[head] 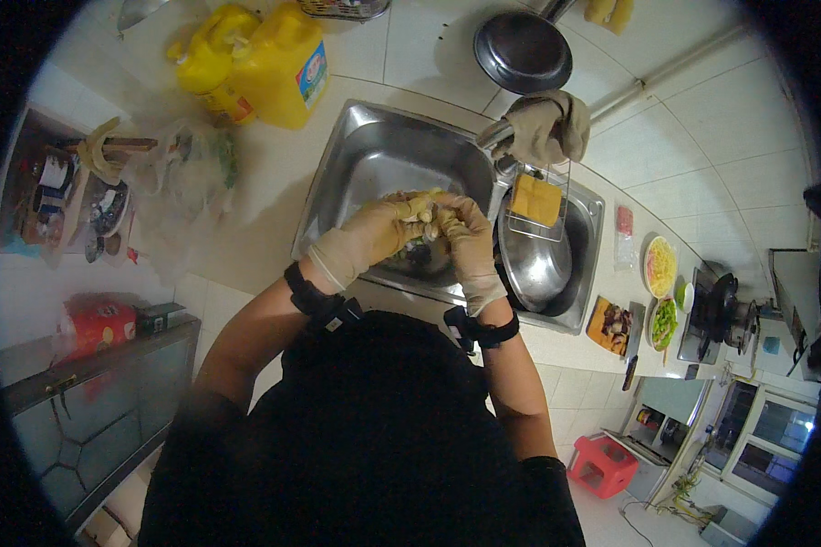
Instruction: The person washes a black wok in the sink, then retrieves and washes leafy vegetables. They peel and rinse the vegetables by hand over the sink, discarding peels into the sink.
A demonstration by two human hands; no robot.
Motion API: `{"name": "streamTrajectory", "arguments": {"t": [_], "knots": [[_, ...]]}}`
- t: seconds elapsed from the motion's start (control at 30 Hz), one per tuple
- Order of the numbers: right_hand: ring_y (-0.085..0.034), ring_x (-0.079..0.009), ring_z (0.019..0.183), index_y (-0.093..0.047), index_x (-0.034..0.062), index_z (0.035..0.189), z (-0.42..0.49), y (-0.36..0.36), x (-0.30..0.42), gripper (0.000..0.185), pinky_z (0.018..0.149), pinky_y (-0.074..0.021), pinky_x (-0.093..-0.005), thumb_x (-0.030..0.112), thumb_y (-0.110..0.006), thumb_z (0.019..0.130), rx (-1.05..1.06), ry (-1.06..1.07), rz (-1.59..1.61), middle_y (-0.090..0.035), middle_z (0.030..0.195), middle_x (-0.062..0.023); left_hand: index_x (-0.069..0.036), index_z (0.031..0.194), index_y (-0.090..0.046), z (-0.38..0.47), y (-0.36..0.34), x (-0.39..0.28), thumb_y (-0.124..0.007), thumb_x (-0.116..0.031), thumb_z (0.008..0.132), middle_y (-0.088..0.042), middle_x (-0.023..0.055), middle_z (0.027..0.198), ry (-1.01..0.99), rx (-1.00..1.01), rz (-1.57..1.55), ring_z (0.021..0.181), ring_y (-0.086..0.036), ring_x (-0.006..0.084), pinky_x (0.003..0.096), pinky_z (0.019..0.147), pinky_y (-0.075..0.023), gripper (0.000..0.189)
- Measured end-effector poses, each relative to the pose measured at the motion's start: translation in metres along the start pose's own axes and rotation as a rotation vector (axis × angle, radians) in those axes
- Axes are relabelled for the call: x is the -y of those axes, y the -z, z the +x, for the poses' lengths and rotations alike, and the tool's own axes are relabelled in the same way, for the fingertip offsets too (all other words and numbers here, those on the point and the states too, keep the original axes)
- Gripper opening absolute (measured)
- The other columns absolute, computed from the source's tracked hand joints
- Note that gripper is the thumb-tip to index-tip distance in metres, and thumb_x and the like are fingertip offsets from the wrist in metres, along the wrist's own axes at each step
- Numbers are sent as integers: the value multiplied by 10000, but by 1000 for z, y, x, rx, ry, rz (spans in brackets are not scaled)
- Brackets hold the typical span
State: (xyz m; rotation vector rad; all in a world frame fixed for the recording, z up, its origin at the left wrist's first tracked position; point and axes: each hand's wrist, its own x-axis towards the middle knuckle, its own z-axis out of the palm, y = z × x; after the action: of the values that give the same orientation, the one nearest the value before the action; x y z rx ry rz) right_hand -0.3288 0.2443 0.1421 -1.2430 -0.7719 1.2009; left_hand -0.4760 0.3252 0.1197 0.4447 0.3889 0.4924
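My left hand (366,239) and my right hand (468,239), both in thin pale rubber gloves, meet over the left basin of a stainless steel double sink (400,147). Between their fingertips they hold a small pale piece of food (425,213), partly covered by the fingers; its kind cannot be told. Below the hands, dark and green food scraps (417,253) lie low in the basin. A grey-brown cloth (554,126) hangs over the faucet, right of the hands. A yellow sponge (536,199) rests on a wire rack over the right basin, above a metal bowl (537,267).
Yellow plastic jugs (280,68) stand behind the sink at left, near a clear plastic bag (185,171). A black frying pan (523,51) is at the back. Right of the sink are a cutting board with chopped food (610,327), a knife (633,349) and plates of cut food (660,267).
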Motion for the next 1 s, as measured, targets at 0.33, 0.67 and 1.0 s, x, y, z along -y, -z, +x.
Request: {"name": "streamTrajectory", "arguments": {"t": [0.33, 0.67, 1.0], "knots": [[-643, -355, 757, -614, 118, 999, -2, 32, -26, 162, 591, -500, -438, 206, -523, 898, -23, 118, -1454, -654, 790, -197, 8, 1113, -590, -20, 65, -3, -587, -107, 919, -607, 55, 959, -198, -240, 300, 908, -580, 171, 279, 848, -473, 226], [-663, -296, 790, -617, 44, 1031, -7, -6, -35, 233, 677, -499, -346, 193, -677, 863, 129, 194, -889, -673, 873, -168, -4, 1113, -599, -33, 24, 4, -597, -185, 929, -620, 41, 944, -27, -135, 158, 863, -596, 153, 269, 788, -492, 258], [-409, -26, 547, -600, 69, 1055, -29, 46, -8, 204, 488, -314, -182, 246, -571, 957, 58, -266, -221, -572, 719, 37, 36, 1148, -591, -35, 37, 0, -575, -89, 932, -636, 94, 1095, -242, -63, 685, 1014, -600, 176, 273, 897, -489, 250]]}}
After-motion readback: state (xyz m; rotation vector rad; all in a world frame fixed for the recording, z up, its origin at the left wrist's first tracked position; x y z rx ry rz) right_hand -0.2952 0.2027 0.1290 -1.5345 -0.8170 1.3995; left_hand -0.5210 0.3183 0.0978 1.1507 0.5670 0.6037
